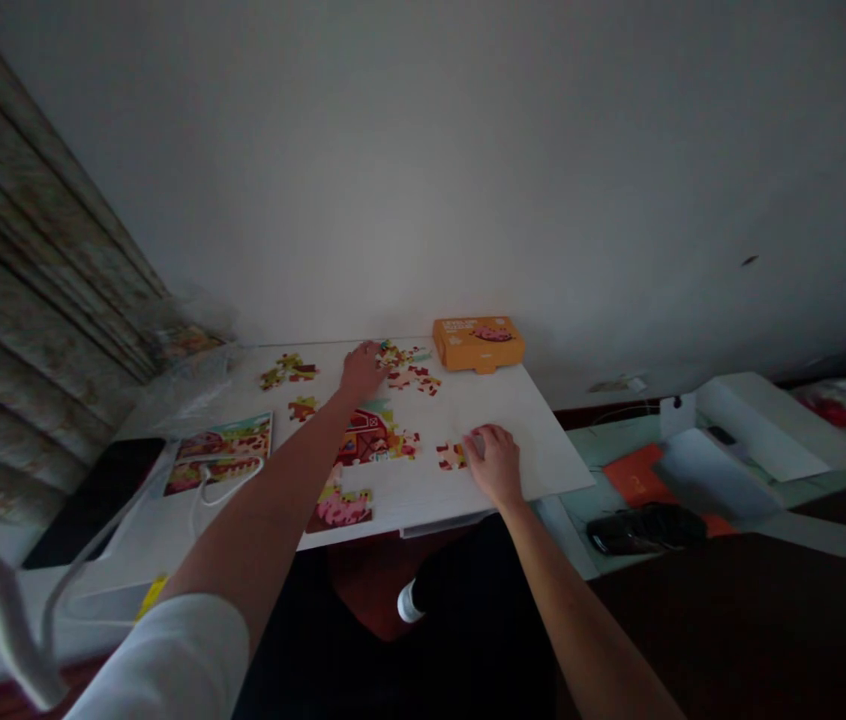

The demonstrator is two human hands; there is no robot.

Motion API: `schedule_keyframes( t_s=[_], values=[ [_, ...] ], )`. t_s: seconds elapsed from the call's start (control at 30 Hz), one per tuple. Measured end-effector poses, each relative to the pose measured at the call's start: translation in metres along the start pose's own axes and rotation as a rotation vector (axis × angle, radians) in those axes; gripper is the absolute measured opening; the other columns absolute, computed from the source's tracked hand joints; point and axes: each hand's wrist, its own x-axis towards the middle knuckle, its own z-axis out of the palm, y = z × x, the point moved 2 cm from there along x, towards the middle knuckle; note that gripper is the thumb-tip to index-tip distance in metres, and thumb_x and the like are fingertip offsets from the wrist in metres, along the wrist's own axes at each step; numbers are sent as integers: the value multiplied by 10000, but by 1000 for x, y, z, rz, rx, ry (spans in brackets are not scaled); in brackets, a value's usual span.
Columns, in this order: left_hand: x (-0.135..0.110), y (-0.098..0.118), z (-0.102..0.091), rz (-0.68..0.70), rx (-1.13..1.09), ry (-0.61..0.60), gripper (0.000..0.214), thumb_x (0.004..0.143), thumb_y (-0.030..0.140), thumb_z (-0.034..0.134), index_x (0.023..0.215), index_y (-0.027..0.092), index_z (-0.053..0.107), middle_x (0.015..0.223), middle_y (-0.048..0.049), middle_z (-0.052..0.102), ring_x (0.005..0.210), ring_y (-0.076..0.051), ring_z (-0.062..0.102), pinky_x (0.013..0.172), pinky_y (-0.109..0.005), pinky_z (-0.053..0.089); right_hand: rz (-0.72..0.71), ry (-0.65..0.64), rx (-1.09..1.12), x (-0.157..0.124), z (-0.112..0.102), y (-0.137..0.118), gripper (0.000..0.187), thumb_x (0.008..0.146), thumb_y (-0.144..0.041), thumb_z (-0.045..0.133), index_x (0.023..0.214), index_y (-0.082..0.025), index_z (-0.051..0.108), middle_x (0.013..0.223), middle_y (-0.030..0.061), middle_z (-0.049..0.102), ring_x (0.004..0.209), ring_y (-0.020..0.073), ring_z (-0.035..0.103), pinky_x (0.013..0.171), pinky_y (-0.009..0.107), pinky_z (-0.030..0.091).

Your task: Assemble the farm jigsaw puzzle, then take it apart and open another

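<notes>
A white table carries a partly built jigsaw with a red barn. My left hand reaches to the far side and its fingers rest on a loose heap of puzzle pieces; whether they grip one is hidden. My right hand lies near the front edge, fingers curled down beside a small cluster of pieces. More loose pieces lie at the far left. A pink assembled patch sits at the front edge.
An orange puzzle box stands at the back by the wall. A picture sheet and a dark tablet lie at the left with a white cable. A printer and dark object sit lower right.
</notes>
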Motion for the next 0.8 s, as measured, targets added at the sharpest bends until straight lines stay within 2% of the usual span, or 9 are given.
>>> schedule_keyframes(
  t_s=[0.1, 0.2, 0.33, 0.53, 0.63, 0.73, 0.8],
  values=[
    [5, 27, 23, 232, 60, -241, 601, 906, 321, 710, 1472, 238, 526, 1556, -116, 534, 1467, -293, 452, 1258, -495, 258, -3, -6, -1, 0, -1, 0, 272, 1019, -430, 532, 1031, -203, 680, 1134, 125, 701, 1105, 304, 593, 917, 408, 427],
    [8, 43, 40, 255, 74, -364, 623, 909, 359, 699, 1497, 252, 523, 1528, -114, 569, 1438, -285, 495, 1226, -470, 314, -16, -11, 10, 0, 0, 1, 283, 1015, -453, 542, 1031, -204, 677, 1127, 123, 701, 1102, 305, 593, 932, 414, 428],
    [15, 47, 44, 206, 50, -357, 608, 901, 316, 692, 1485, 223, 547, 1465, -130, 622, 1360, -290, 565, 1141, -415, 417, -23, -22, 31, 1, 2, 5, 290, 1012, -464, 548, 1029, -204, 675, 1122, 125, 702, 1112, 302, 592, 967, 424, 427],
    [12, 54, 28, 158, 18, -300, 566, 874, 267, 690, 1424, 175, 595, 1266, -139, 720, 1193, -300, 659, 1051, -419, 488, -13, -23, 39, 1, 4, 6, 290, 1002, -468, 555, 1031, -206, 679, 1126, 131, 701, 1113, 308, 597, 970, 439, 441],
    [-11, 68, 22, 260, -47, -246, 544, 877, 253, 693, 1406, 177, 591, 1337, -135, 682, 1262, -292, 617, 1117, -432, 447, 4, -3, 82, 1, 3, 5, 313, 995, -482, 550, 1035, -201, 681, 1117, 137, 709, 1110, 317, 606, 977, 456, 452],
    [-55, 87, 20, 473, -156, -236, 537, 855, 199, 706, 1377, 181, 582, 1368, -133, 653, 1293, -285, 592, 1140, -450, 437, 14, 28, 195, 2, 0, 7, 372, 984, -520, 540, 1087, -190, 676, 1121, 146, 723, 1085, 315, 632, 983, 466, 468],
    [-87, 101, 20, 572, -207, -241, 503, 875, 169, 676, 1366, 196, 569, 1342, -126, 655, 1293, -270, 589, 1120, -440, 463, 38, 22, 322, 2, -2, 10, 429, 968, -551, 543, 1159, -186, 662, 1075, 136, 741, 997, 290, 664, 940, 444, 500]
  ],
)
